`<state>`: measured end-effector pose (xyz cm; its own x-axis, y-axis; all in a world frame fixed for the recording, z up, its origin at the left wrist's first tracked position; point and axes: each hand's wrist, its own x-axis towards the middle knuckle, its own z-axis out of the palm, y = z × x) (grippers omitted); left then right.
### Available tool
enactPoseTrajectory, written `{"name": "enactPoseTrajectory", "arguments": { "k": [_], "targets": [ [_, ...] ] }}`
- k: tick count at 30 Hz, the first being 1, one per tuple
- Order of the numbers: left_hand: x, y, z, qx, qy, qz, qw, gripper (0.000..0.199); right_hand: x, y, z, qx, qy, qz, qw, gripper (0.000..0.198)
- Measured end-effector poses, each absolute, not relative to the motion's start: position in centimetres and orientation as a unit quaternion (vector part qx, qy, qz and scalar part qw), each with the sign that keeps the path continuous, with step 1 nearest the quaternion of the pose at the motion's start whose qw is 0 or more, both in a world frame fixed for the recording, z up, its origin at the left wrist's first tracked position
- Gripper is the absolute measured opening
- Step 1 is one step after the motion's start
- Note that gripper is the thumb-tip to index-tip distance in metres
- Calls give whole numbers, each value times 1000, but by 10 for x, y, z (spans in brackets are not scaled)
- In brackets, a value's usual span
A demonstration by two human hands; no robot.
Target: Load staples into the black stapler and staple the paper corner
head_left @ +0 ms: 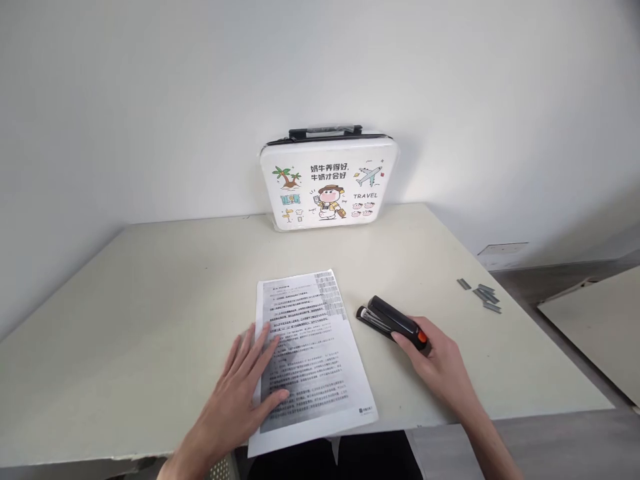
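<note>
A printed sheet of paper [310, 373], perhaps with others under it, lies on the table, its lower edge reaching past the table's front. My left hand [247, 380] rests flat on its left side with the fingers spread. To the right of the paper, my right hand [435, 357] is closed around the rear end of a black stapler [395, 320] with an orange patch. The stapler's front end points left toward the paper without touching it, and a gap shows between its upper arm and base. Several strips of staples [483, 293] lie farther right.
A white travel case [330, 180] with cartoon prints and a black handle stands upright at the table's back, close to the wall. The pale table [150, 320] ends at a right edge beyond the staple strips. Another light surface [600, 320] is at far right.
</note>
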<state>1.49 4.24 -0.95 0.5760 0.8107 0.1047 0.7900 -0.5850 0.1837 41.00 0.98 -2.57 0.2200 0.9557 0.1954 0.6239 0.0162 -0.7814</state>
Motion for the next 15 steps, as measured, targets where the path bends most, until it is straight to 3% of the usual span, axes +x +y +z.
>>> {"name": "enactPoseTrajectory", "arguments": {
  "k": [4,8,11,15],
  "targets": [
    [44,59,-13,893,438,91,41,88,407,6,-25,-659,-605,145,423,26],
    [81,86,-18,901,415,106,59,82,401,3,-25,-658,-585,8,474,21],
    [113,110,-25,900,408,132,77,77,399,3,-26,-647,-570,-70,502,26],
    [166,137,-33,897,403,141,112,77,398,3,-26,-640,-572,-91,506,32]
  ]
}}
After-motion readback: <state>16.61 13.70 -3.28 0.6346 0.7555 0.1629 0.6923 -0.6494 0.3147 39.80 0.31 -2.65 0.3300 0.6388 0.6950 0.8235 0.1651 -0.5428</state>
